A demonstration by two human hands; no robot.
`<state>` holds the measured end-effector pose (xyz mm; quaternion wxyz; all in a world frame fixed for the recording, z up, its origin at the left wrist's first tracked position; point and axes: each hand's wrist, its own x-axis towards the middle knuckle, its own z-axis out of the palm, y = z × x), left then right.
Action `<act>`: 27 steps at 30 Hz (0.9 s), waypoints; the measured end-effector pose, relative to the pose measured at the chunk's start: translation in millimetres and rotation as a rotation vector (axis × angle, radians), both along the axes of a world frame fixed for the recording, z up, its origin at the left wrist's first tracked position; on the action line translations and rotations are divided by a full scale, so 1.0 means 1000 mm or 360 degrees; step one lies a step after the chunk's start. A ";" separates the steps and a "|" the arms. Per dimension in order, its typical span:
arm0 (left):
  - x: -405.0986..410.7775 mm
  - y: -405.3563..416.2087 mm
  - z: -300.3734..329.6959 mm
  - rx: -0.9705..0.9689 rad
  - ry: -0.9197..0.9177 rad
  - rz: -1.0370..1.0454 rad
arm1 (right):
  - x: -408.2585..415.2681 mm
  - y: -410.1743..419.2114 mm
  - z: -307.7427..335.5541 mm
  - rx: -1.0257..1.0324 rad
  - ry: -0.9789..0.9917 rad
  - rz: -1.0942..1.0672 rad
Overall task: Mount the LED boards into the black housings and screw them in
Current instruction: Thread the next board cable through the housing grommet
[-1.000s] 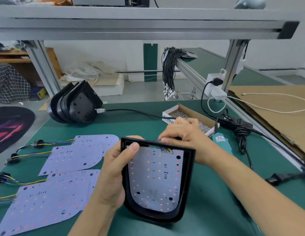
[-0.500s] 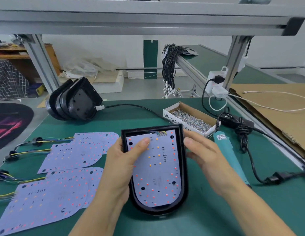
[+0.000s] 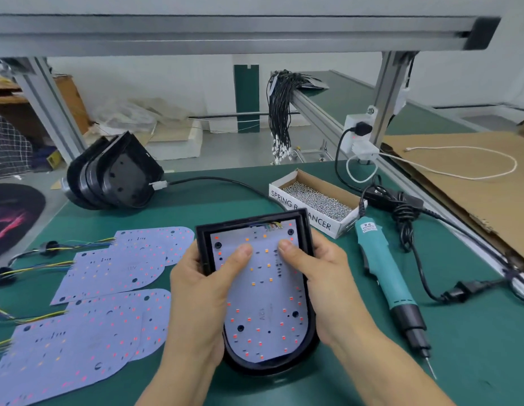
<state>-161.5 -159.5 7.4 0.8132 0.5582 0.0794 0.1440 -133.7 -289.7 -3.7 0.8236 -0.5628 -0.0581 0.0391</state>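
gripping black housing [image 3: 309,351]: left hand [image 3: 200,291], right hand [image 3: 328,276], thumbs pressing led board [image 3: 265,306].

The housing [image 3: 256,367] is glossy black plastic, the table mat [image 3: 474,361] matt green, the screw box [image 3: 301,197] plain cardboard, the frame [image 3: 225,27] brushed metal.

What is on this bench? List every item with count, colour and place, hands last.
black housing: one, black, held at bench centre.
LED board: one, pale lilac, seated inside the held housing.
loose LED boards: several overlapping, lilac with coloured wires, left of centre.
stacked housings: a few, black, far left.
screw box: one, white cardboard holding silver screws, right of centre.
electric screwdriver: one, teal and black, lying right.
power cables: black, far right.
left hand: grips housing's left edge, thumb on board.
right hand: grips right edge, thumb on board.
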 end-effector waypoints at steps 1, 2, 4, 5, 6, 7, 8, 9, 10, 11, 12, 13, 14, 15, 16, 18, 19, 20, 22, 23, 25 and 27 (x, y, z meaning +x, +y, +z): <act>0.000 0.001 0.001 -0.0030 0.0011 -0.0014 | 0.001 0.000 0.000 -0.0012 -0.0006 -0.0015; 0.000 0.001 0.001 -0.0047 0.0022 -0.0016 | 0.002 -0.001 0.001 -0.0024 -0.0007 -0.0016; 0.000 0.002 0.001 -0.0060 0.0035 -0.0003 | 0.004 -0.002 0.001 -0.0046 0.0002 0.0017; 0.000 0.003 0.002 -0.0053 0.0033 0.0002 | 0.005 -0.002 0.001 -0.0056 0.0003 0.0038; 0.000 0.003 0.002 -0.0038 0.0026 0.0005 | 0.005 -0.002 0.000 -0.0064 0.0002 0.0055; 0.000 0.003 0.002 -0.0025 0.0016 0.0012 | 0.006 -0.003 -0.001 -0.0068 -0.0006 0.0067; 0.000 0.003 0.003 -0.0016 0.0007 0.0025 | 0.006 -0.002 -0.001 -0.0071 -0.0020 0.0071; -0.001 0.002 0.003 -0.0009 0.0001 0.0044 | 0.005 -0.002 -0.001 -0.0079 -0.0038 0.0063; -0.001 0.002 0.002 0.0006 -0.0006 0.0072 | 0.005 -0.001 -0.002 -0.0098 -0.0063 0.0042; -0.002 0.001 0.002 0.0022 -0.0012 0.0100 | 0.004 0.000 -0.002 -0.0133 -0.0098 0.0010; -0.002 0.000 0.000 0.0037 -0.0022 0.0116 | 0.003 0.000 -0.003 -0.0182 -0.0145 -0.0037; -0.003 -0.001 0.000 0.0041 -0.0031 0.0112 | 0.002 0.000 -0.003 -0.0236 -0.0195 -0.0087; -0.003 0.000 -0.002 0.0037 -0.0036 0.0088 | 0.001 0.000 -0.004 -0.0277 -0.0242 -0.0126; -0.003 0.001 -0.003 0.0013 -0.0027 0.0041 | 0.000 -0.001 -0.004 -0.0297 -0.0277 -0.0153; -0.003 0.005 -0.003 -0.0023 0.0001 -0.0024 | -0.002 -0.002 -0.005 -0.0308 -0.0309 -0.0177; -0.001 0.012 -0.004 -0.0108 0.0094 -0.0237 | -0.006 -0.003 -0.008 -0.0293 -0.0338 -0.0197; -0.001 0.015 -0.003 -0.0124 0.0129 -0.0362 | -0.008 -0.003 -0.008 -0.0259 -0.0326 -0.0188; -0.001 0.017 -0.002 -0.0112 0.0134 -0.0456 | -0.009 -0.003 -0.008 -0.0222 -0.0325 -0.0167; -0.001 0.022 -0.002 -0.0020 0.0075 -0.0510 | -0.010 -0.005 -0.006 -0.0243 -0.0366 -0.0119; -0.002 0.024 0.000 0.0054 0.0020 -0.0510 | -0.010 -0.011 -0.004 -0.0266 -0.0392 -0.0028; -0.006 0.028 -0.001 0.0221 -0.0143 -0.0522 | -0.009 -0.025 0.001 -0.0185 -0.0353 0.0370; -0.010 0.032 -0.001 0.0428 -0.0314 -0.0510 | -0.005 -0.042 0.008 0.0011 -0.0205 0.0709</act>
